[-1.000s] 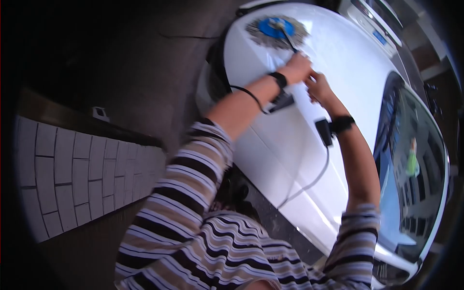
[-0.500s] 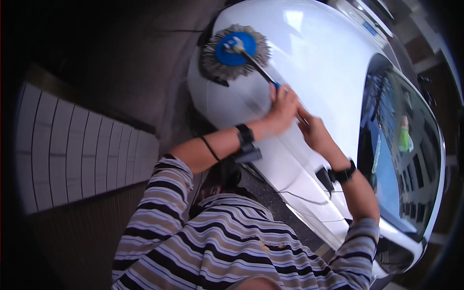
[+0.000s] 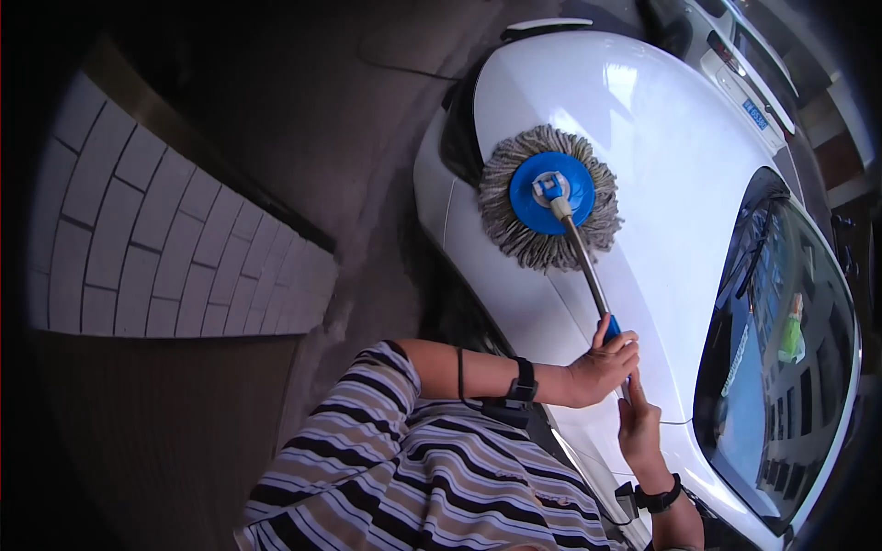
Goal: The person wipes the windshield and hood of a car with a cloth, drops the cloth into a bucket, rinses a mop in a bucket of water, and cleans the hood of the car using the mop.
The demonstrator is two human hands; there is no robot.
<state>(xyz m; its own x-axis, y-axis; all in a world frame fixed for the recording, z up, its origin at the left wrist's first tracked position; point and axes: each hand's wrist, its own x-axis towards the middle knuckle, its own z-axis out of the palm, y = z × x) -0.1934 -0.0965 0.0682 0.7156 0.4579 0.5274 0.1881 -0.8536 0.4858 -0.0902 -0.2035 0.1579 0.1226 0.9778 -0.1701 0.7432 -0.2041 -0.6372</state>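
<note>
A round car-wash mop (image 3: 562, 197), with shaggy grey strands around a blue disc, rests flat on the hood of a white car (image 3: 643, 138). Its metal pole (image 3: 590, 266) runs back toward my body. My left hand (image 3: 602, 375) is wrapped around the pole by its blue collar. Lower down the same pole, my right hand (image 3: 640, 427) is closed on the end, which its fingers partly hide. Both wrists carry black straps with small dark devices.
The car's windshield (image 3: 781, 349) curves along the right, reflecting buildings. Another white vehicle (image 3: 735, 83) with a blue plate stands at the upper right. To the left is a light tiled wall (image 3: 184, 239), with dark ground (image 3: 367, 202) between it and the car.
The mop head has slid from the car's front corner to the right and down in view, further onto the hood. Both hands have moved down and right, still gripping the pole.
</note>
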